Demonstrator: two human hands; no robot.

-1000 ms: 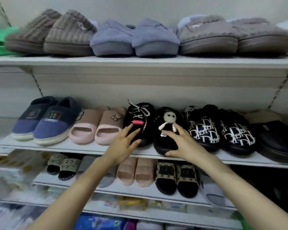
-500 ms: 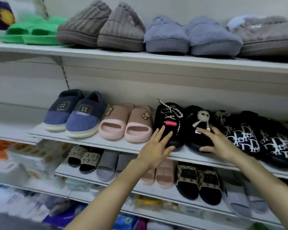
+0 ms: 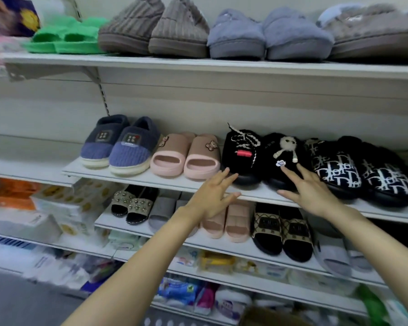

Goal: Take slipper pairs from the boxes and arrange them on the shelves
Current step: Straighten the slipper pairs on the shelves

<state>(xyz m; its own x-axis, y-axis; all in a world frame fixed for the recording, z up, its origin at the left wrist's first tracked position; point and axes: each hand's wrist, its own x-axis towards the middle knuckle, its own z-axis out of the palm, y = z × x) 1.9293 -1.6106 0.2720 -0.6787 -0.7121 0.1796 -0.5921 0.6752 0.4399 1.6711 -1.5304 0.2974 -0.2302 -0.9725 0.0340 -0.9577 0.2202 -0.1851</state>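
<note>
A: Down on the middle shelf (image 3: pixel 127 178), toes out: black fuzzy pair (image 3: pixel 269 171), wedged between the pink slides (image 3: pixel 186 158) and the patterned black-and-white pair (image 3: pixel 363 171).
B: Faces forward to match the row, by the look of it. Gripping anything?
A: Gripping nothing. Left hand (image 3: pixel 210 198) spread wide, fingertips right at the toe of the laced slipper (image 3: pixel 240 162); cannot tell whether touching. Right hand (image 3: pixel 311 194) spread too, forefinger over the toe of the doll-charm slipper (image 3: pixel 272 149), thumb low by the shelf lip.
B: One hand per slipper. Reads as squaring up, not lifting.
A: Probably nudging both toes level with the lip, so as to line up with the neighbours. Tight on either side, so hardly any room for sideways slip.
B: Worth minding the braided lace (image 3: pixel 245 141) and that dangling charm (image 3: pixel 286 147); easy to snag with open fingers.
</note>
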